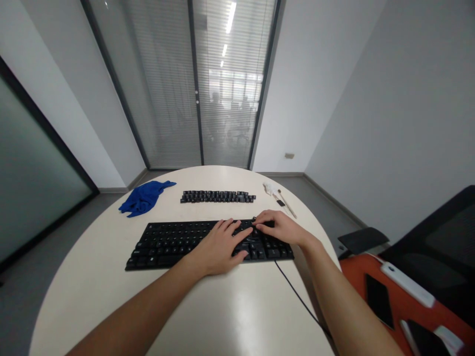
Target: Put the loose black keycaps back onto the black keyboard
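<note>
A black keyboard [174, 240] lies across the round table in front of me, its cable running off toward the lower right. My left hand [221, 245] rests on the right-of-middle part of the keyboard, palm down and fingers spread. At the keyboard's back edge, my right hand [276, 226] has thumb and forefinger pinched on a small black piece that looks like a keycap [254, 218]; the fingers partly hide it. Behind the keyboard, loose black keycaps [217, 197] stand in neat rows.
A crumpled blue cloth [144, 198] lies at the back left of the white table [208, 316]. At the back right are a thin brush-like stick [287, 203], a small black-ended tool [280, 202] and white tissue [270, 189]. An orange-seated chair [361, 282] stands on the right, holding phones.
</note>
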`<state>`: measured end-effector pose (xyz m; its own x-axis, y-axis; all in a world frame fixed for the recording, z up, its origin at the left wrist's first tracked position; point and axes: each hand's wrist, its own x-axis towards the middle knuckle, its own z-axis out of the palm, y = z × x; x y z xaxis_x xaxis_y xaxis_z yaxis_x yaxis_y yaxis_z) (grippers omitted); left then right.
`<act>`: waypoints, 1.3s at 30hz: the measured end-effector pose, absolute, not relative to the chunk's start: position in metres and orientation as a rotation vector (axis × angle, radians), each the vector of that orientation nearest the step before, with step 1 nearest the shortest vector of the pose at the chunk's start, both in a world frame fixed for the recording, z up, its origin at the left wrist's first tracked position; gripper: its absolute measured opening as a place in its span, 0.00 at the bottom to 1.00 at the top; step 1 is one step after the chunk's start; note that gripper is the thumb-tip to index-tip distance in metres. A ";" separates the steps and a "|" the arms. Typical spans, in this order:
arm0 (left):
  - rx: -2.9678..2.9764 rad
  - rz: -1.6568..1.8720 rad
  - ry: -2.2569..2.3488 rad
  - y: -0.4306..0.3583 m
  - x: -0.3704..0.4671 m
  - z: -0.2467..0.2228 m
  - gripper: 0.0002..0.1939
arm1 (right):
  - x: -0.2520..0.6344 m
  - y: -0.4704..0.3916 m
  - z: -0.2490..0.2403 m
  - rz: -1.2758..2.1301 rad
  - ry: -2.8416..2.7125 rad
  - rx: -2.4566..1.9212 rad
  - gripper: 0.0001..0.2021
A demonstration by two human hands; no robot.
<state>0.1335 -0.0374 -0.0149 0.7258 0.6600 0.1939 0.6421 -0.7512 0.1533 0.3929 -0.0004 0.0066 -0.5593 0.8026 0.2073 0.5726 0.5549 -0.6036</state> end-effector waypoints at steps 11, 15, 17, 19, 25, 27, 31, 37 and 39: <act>2.814 0.318 1.155 -0.046 0.144 -0.017 0.37 | 0.395 0.002 -0.004 0.677 -2.268 -1.338 0.19; 2.799 0.319 1.161 -0.046 0.145 -0.016 0.38 | 0.396 0.001 -0.003 0.717 -2.252 -1.359 0.21; 2.801 0.328 1.165 -0.046 0.145 -0.016 0.39 | 0.397 0.001 -0.003 0.750 -2.241 -1.367 0.22; 2.809 0.337 1.169 -0.046 0.146 -0.016 0.40 | 0.397 0.002 -0.002 0.780 -2.229 -1.376 0.23; 2.816 0.360 1.164 -0.046 0.146 -0.016 0.38 | 0.396 0.004 -0.002 0.850 -2.199 -1.390 0.24; 2.813 0.368 1.160 -0.046 0.145 -0.016 0.38 | 0.396 0.005 -0.002 0.871 -2.192 -1.389 0.25; 2.807 0.383 1.160 -0.045 0.146 -0.017 0.37 | 0.396 0.006 -0.002 0.904 -2.180 -1.388 0.25; 2.792 0.374 1.176 -0.046 0.147 -0.016 0.35 | 0.397 0.009 -0.005 0.915 -2.173 -1.378 0.25; 2.794 0.368 1.172 -0.047 0.148 -0.017 0.34 | 0.398 0.009 -0.006 0.887 -2.177 -1.383 0.25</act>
<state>0.1475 -0.0466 -0.0166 0.6766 0.7125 0.1861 0.6910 -0.7016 0.1740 0.3979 0.0090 -0.0060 -0.4233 0.9060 0.0051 0.6444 0.3050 -0.7012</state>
